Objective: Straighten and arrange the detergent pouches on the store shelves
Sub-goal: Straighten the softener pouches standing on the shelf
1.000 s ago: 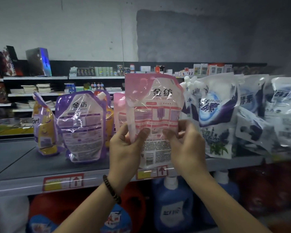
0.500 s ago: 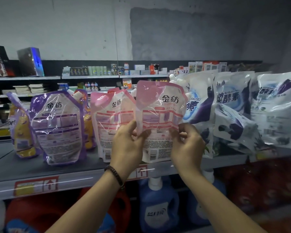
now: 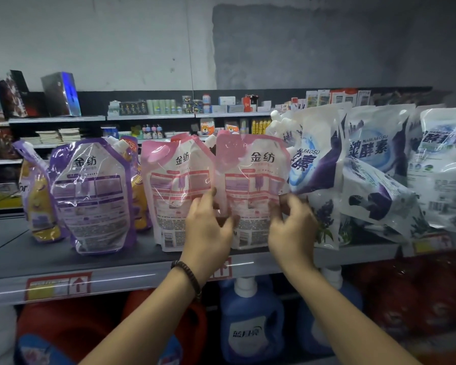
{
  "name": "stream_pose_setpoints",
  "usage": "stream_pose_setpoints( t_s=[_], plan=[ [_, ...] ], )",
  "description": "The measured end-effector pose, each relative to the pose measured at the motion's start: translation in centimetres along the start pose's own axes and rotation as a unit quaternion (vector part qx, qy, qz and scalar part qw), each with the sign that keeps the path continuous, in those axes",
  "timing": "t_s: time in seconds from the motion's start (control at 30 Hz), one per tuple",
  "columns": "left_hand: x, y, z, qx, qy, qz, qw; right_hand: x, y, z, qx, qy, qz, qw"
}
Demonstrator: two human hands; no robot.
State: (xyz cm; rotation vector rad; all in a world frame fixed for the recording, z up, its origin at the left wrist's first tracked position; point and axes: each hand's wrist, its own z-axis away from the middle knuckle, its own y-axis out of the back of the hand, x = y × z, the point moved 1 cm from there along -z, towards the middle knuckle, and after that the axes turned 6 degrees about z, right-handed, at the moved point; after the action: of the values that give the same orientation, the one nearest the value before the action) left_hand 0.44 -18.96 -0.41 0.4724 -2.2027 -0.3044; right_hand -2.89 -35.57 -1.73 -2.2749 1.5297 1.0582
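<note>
Pink pouch [image 3: 252, 188]: stood upright on the shelf [image 3: 37, 259], between a second pink pouch [image 3: 174, 191] on its left and white pouches [image 3: 316, 164] on its right.
Left hand [image 3: 208, 233]: the pouch's left edge is pinched between thumb and fingers.
Right hand [image 3: 292, 233]: fingers are loosely curled at the pouch's right edge; whether it is gripped cannot be told.
Further left: a purple pouch [image 3: 95, 196] is seen upright.

Dim, bluish store light; glare streaks on the glossy pouches [image 3: 253, 180], edges bowed and soft.
</note>
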Motion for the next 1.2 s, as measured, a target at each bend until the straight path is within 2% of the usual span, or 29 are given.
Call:
stream_pose_setpoints(
  t_s=[0.13,0.53,0.7,0.97,1.2],
  plan=[
    [0.7,-0.7,1.5,-0.035,0.011,0.007,0.999,-0.4,0.2,0.2,-0.031,0.002,0.028,0.999],
    [2.0,-2.7,4.5,-0.074,0.012,0.042,0.996,0.0,0.3,1.4,-0.085,-0.023,0.031,0.996],
    [2.4,-2.6,5.0,-0.06,0.017,0.048,0.997,0.7,0.7,1.4,-0.116,-0.02,0.006,0.993],
    [3.1,-1.4,5.6,-0.02,0.011,0.097,0.995,0.9,3.5,2.6,-0.105,-0.033,-0.035,0.993],
    [3.2,-0.1,5.7,-0.028,0.046,0.199,0.978,0.4,6.0,3.4,-0.058,-0.13,-0.128,0.981]
  ],
)
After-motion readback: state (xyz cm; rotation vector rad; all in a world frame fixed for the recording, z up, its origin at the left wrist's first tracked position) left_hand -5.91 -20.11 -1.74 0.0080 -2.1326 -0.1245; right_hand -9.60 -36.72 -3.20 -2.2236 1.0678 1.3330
